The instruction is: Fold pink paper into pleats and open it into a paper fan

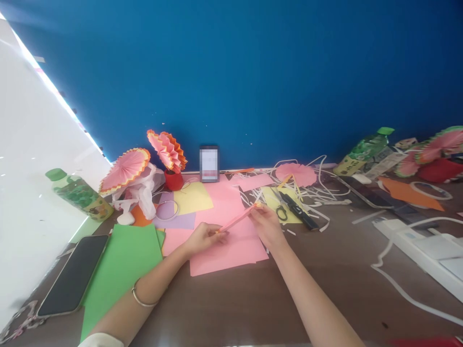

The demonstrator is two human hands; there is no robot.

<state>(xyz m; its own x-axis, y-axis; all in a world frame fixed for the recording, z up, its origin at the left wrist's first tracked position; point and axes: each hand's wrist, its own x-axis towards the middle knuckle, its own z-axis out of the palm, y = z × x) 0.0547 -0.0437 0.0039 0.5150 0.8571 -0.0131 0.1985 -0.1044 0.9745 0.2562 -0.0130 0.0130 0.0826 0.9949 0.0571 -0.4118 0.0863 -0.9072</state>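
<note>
My left hand [203, 238] and my right hand [266, 224] each pinch one end of a narrow folded strip of pink and orange paper [238, 218]. The strip is held just above a large pink sheet [231, 250] lying on the brown table [253, 308]. Both hands have their fingers closed on the strip. A thin bangle sits on my left wrist. Black-handled scissors [294, 210] lie on a yellow sheet right beside my right hand.
Green paper [123, 265] and a phone [74, 274] lie at the left. Paper fans [125, 168], a red pot [174, 180], a standing phone [209, 164], bottles [81, 193], white paper strips, a white power strip [415, 241] and its cable crowd the table's back and right.
</note>
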